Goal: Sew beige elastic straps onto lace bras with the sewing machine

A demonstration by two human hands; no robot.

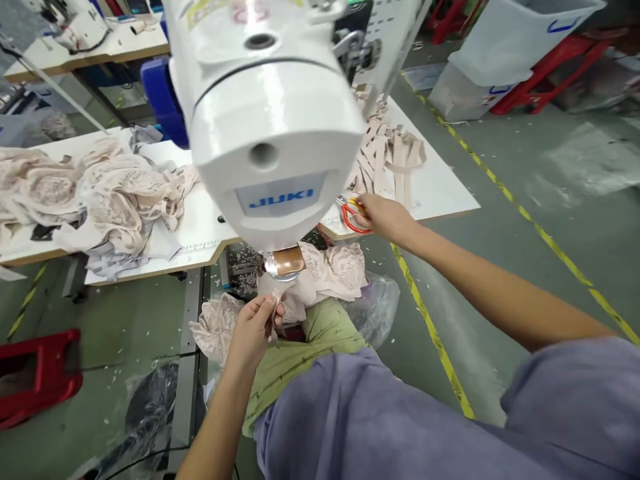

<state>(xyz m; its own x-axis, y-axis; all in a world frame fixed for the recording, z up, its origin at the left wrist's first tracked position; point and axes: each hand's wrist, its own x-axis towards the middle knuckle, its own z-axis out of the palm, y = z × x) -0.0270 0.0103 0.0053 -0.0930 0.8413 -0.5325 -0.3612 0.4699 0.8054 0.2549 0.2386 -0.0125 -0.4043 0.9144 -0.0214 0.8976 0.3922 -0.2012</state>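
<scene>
White JUKI sewing machine (300,120); beneath it, one lace garment (345,267), seemingly part-worked, edge pinched in our left hand (254,325); red-handled scissors (345,215), gripped by our right hand (384,217); heaped on the surface (204,215), lace pieces (117,193) whose stage we cannot tell.

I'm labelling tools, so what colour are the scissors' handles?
Orange-red and yellow; the scissors show best in the head view.
</scene>
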